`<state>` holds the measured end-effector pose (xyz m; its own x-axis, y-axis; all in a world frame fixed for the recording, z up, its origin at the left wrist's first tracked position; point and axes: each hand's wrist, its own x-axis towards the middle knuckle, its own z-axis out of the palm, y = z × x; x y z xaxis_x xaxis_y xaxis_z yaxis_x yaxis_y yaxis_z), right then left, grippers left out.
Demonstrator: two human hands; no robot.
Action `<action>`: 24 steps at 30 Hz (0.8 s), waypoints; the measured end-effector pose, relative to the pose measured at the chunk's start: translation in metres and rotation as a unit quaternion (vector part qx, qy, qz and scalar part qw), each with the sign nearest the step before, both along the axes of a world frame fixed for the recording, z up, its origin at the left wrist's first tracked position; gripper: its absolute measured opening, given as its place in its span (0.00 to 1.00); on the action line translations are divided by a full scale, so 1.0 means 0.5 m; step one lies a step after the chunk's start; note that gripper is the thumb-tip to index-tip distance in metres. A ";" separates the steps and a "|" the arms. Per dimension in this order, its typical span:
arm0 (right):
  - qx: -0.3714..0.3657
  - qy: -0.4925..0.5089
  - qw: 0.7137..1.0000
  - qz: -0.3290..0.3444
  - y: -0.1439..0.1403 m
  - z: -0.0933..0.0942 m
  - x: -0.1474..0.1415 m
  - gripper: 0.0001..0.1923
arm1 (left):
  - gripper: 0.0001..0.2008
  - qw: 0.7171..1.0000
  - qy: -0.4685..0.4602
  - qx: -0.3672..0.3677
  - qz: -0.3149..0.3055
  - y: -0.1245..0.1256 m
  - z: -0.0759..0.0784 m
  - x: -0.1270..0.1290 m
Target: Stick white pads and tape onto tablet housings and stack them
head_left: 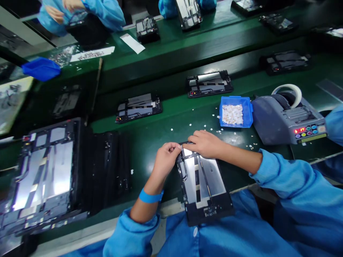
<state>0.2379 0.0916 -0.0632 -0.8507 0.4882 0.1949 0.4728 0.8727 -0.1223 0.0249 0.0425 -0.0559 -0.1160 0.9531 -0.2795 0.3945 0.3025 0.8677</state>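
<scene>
Left hand (166,159) pinched on tablet frame (203,185) corner, right hand (205,144) flat, pressing its top edge

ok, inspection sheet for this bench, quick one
Surface: green bench, white scraps scattered.
Job's things: open tablet frame, overhanging the near edge.
Hands: left hand pinches its top left corner; right hand lies on its top edge.
Clutter: blue bin of white pieces, tape dispenser, stacked frames.
Cables: nothing seen.
Surroundings: more frames on the belt, another person's blue sleeves opposite.
</scene>
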 end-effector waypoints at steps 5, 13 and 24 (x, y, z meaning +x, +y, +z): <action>-0.004 -0.001 1.000 0.003 0.001 0.004 0.001 0.14 | 0.09 0.994 0.090 0.054 -0.007 -0.003 0.007 0.007; 0.000 0.001 1.000 -0.001 0.000 0.001 0.000 0.13 | 0.11 1.000 -0.006 0.002 0.008 -0.012 0.012 0.000; -0.023 -0.005 1.000 0.001 -0.001 0.010 0.001 0.14 | 0.11 0.997 0.062 0.037 0.010 -0.014 0.000 0.012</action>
<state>0.2385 0.0912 -0.0584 -0.8530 0.4953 0.1644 0.4730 0.8669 -0.1574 0.0306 0.0357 -0.0559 -0.1647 0.9676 -0.1916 0.4954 0.2491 0.8322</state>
